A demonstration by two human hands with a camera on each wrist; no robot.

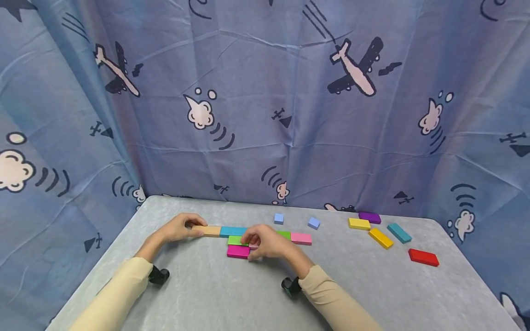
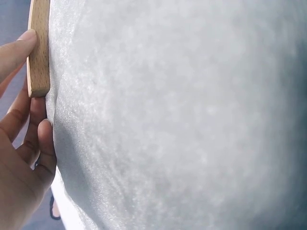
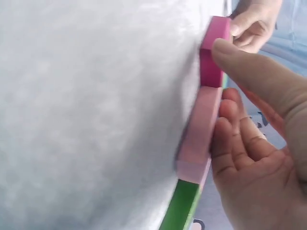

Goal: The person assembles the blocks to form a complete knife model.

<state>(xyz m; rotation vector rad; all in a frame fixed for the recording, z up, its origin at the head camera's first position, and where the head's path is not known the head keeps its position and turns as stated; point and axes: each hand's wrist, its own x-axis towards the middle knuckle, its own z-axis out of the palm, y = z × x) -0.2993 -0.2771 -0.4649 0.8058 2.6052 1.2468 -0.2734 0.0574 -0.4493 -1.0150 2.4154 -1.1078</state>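
My left hand [image 1: 184, 226] pinches the left end of a tan wooden block [image 1: 210, 231], thumb on its near side. This block ends a row running right through a blue block [image 1: 233, 231], behind my right hand [image 1: 267, 241], to a green block [image 1: 284, 235] and a pink block [image 1: 301, 238]. A bright green block [image 1: 235, 240] lies against the row's near side, with a magenta block [image 1: 238, 252] before it. My right thumb and fingers pinch the magenta block near its right end. Beside it sits a light pink block [image 3: 199, 132], partly hidden by that hand in the head view.
Two small blue blocks [image 1: 279, 219] lie behind the row. Farther right are a purple block [image 1: 370, 217], a yellow block [image 1: 359, 224], an orange-yellow block [image 1: 381, 238], a teal block [image 1: 399, 233] and a red block [image 1: 423, 257]. A patterned curtain [image 1: 256, 138] hangs behind the table.
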